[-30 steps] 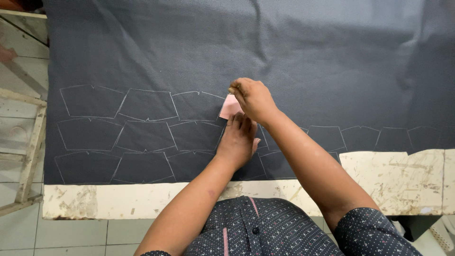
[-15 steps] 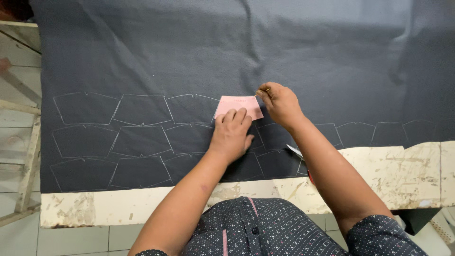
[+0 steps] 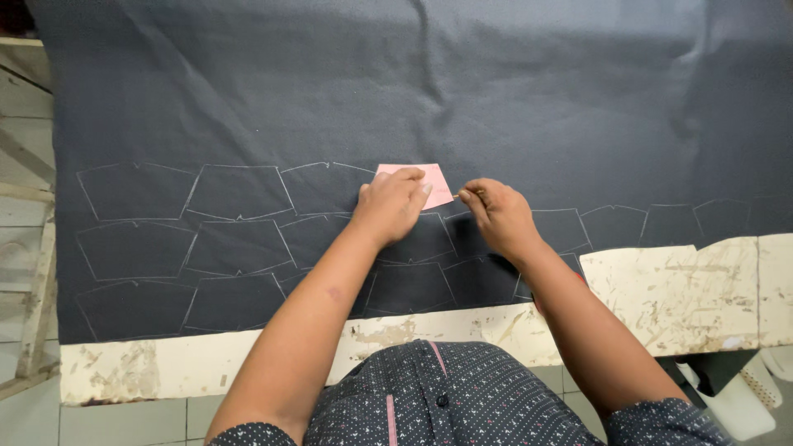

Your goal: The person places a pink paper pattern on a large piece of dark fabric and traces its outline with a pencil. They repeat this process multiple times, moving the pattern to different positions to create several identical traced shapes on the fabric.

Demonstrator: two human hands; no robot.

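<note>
Left hand (image 3: 392,205) flat on pink template (image 3: 429,180), right hand (image 3: 496,215) fingers pinching chalk at its edge, dark fabric (image 3: 496,91) open beyond.

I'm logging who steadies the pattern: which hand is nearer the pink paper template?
Left. The left hand lies flat on the pink paper template, pressing it to the dark fabric. The right hand sits just off its right edge, pinching a small marking tool.

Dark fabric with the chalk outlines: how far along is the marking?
Done: three rows of chalk outlines cover the lower left of the dark fabric. In hand: the left hand presses a pink template flat while the right hand traces its right edge. Left: the fabric above the outlines is unmarked.
</note>
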